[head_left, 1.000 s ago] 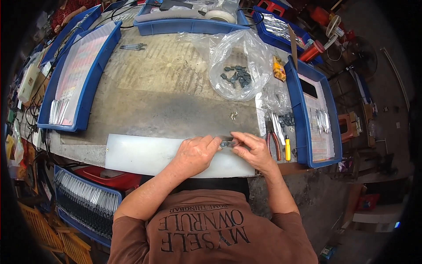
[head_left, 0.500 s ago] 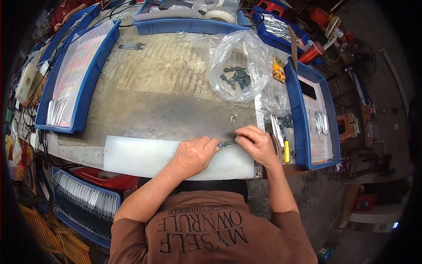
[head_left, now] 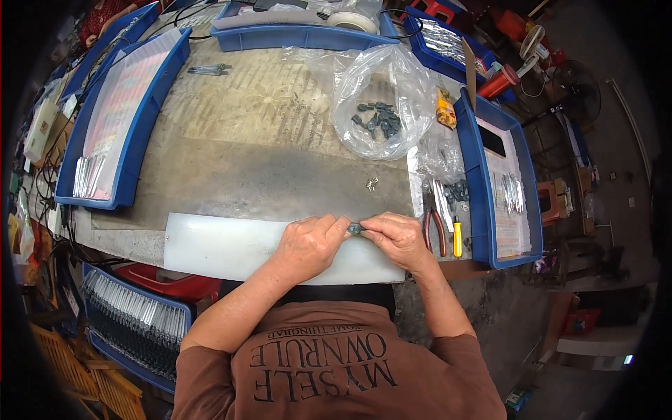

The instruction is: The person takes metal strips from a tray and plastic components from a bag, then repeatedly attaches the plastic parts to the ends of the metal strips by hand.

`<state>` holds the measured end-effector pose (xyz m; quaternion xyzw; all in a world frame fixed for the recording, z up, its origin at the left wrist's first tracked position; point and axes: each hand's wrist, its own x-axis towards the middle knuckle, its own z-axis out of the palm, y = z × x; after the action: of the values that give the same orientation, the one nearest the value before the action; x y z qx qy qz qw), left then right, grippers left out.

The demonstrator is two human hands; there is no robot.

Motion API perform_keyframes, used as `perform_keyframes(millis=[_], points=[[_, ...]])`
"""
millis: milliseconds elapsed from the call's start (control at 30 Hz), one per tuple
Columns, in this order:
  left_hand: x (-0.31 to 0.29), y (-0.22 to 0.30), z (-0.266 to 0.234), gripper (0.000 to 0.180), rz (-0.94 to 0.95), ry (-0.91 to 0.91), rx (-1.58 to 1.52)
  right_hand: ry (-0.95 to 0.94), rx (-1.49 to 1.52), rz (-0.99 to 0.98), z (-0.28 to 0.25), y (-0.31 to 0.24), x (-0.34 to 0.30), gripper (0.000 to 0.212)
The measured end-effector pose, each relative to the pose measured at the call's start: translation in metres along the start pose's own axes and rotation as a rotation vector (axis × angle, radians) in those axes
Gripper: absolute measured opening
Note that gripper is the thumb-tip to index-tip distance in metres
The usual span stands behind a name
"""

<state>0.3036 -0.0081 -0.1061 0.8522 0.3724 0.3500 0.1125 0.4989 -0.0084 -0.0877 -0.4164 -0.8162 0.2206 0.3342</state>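
Space between the two hands has closed up. Half a second ago the right hand [head_left: 397, 239] stood off to the side, with a thin length showing between it and the left hand [head_left: 308, 243]; now its thumb and fingertips are drawn in against the near end of a small dark plastic piece [head_left: 355, 229]. The left hand looks much as it did, curled with thumb and forefinger pinching the piece's other end, so the piece sits directly between both sets of fingertips, above the white board [head_left: 224, 241]. The right hand pinches too, apparently on the piece itself, though its fingers hide exactly what they grip. To judge by this, the work has passed to both hands acting together on one piece, the left steadying it while the right does the finer handling.

The right hand's shift has also uncovered the red-handled pliers [head_left: 440, 234], just to its right, with a yellow-handled screwdriver [head_left: 458, 239] beyond them. Straight ahead of the hands on the bench [head_left: 231, 175] lie a few small metal pins [head_left: 372, 184]; farther ahead, a clear plastic bag [head_left: 381, 148] holds more dark pieces [head_left: 381, 122].
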Motion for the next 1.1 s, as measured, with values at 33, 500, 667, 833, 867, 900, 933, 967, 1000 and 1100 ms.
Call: perform_keyframes(millis=[33, 500, 667, 833, 867, 900, 933, 967, 1000, 1100], points=[[-0.0004, -0.0005, 0.0005, 0.020, 0.000, -0.001, 0.000, 0.000, 0.001, 0.000, 0.0001, -0.0002, 0.0001, 0.014], [-0.0007, -0.0019, 0.0009, 0.020, 0.010, -0.013, -0.016, -0.034, 0.018, 0.034, -0.0005, 0.0024, 0.0010, 0.014], [-0.0008, -0.0020, 0.0003, 0.020, 0.010, -0.031, -0.009, -0.044, 0.012, 0.041, -0.0013, 0.0026, 0.0015, 0.013], [-0.0017, -0.0023, 0.0013, 0.019, -0.002, -0.046, -0.005, -0.049, 0.029, 0.060, -0.0008, 0.0029, 0.0014, 0.013], [-0.0012, -0.0017, 0.0009, 0.019, -0.007, -0.048, -0.003, -0.044, 0.039, 0.062, -0.0009, 0.0031, 0.0014, 0.013], [-0.0010, -0.0013, 0.0005, 0.019, -0.011, -0.049, -0.003, -0.040, 0.045, 0.065, -0.0010, 0.0026, 0.0014, 0.013], [-0.0011, -0.0014, 0.0009, 0.019, -0.010, -0.048, -0.005, -0.040, 0.043, 0.065, -0.0011, 0.0022, 0.0012, 0.013], [-0.0013, -0.0016, 0.0015, 0.019, -0.009, -0.035, -0.011, -0.046, 0.045, 0.080, -0.0014, 0.0017, 0.0008, 0.015], [-0.0016, -0.0016, 0.0017, 0.019, -0.011, -0.024, -0.015, -0.052, 0.051, 0.094, -0.0014, 0.0017, 0.0008, 0.016], [-0.0018, -0.0007, 0.0017, 0.019, -0.020, -0.043, -0.010, -0.059, 0.129, 0.160, -0.0074, -0.0015, 0.0025, 0.018]])
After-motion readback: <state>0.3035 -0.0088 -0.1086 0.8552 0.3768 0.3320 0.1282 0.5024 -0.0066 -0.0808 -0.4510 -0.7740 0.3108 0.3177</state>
